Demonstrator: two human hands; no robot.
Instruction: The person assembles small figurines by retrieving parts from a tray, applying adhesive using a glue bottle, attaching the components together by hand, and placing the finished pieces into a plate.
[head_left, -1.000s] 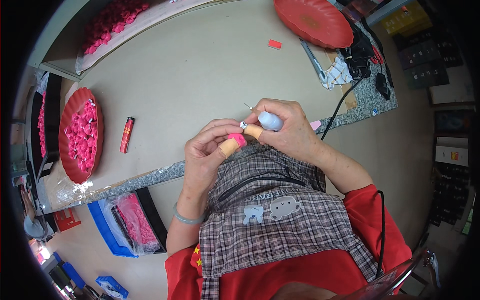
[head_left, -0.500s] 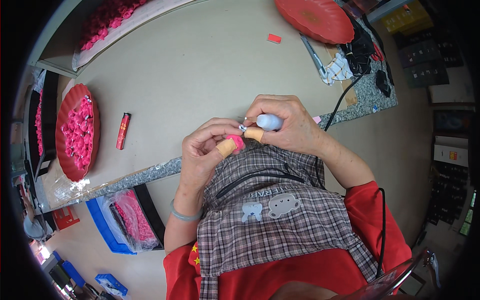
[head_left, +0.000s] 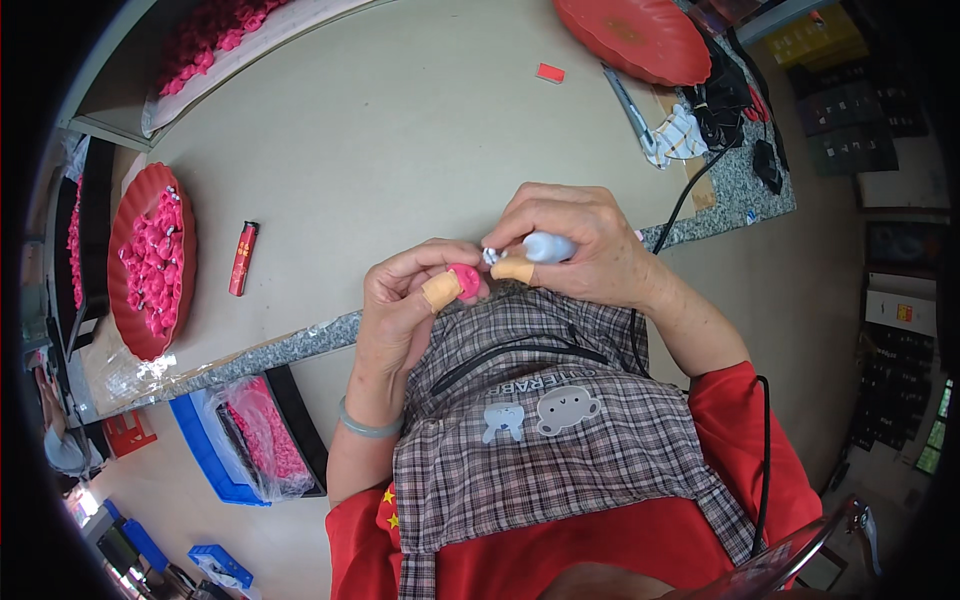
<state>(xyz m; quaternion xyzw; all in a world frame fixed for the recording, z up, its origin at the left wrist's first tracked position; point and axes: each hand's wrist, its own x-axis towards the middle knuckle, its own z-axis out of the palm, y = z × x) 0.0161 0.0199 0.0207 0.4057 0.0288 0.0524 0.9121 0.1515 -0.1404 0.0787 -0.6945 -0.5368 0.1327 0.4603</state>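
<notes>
Beige worktop [head_left: 400,130] with a speckled stone edge fills most of the view, and both hands meet just above that near edge. At the centre is a small pink piece [head_left: 464,279], pinched between the thumb and the bandaged forefinger of the left hand [head_left: 415,305]. Touching it from the right is the metal tip of a pale blue tool [head_left: 547,246], which the right hand [head_left: 580,245] grips with its fingers curled tight around the body; one of those fingers also wears a tan bandage. A black cord [head_left: 690,200] runs from that hand up across the worktop's right corner. Below the hands hangs a checked apron [head_left: 540,430] over red sleeves. Further left on the worktop lies a red lighter [head_left: 243,258], and beyond it a red tray [head_left: 135,300] heaped with pink pieces. Another red tray [head_left: 635,35] sits at the far right, with a small red tag [head_left: 551,73] near it. Under the worktop stands a blue bin [head_left: 215,455] holding a bag of pink pieces.
</notes>
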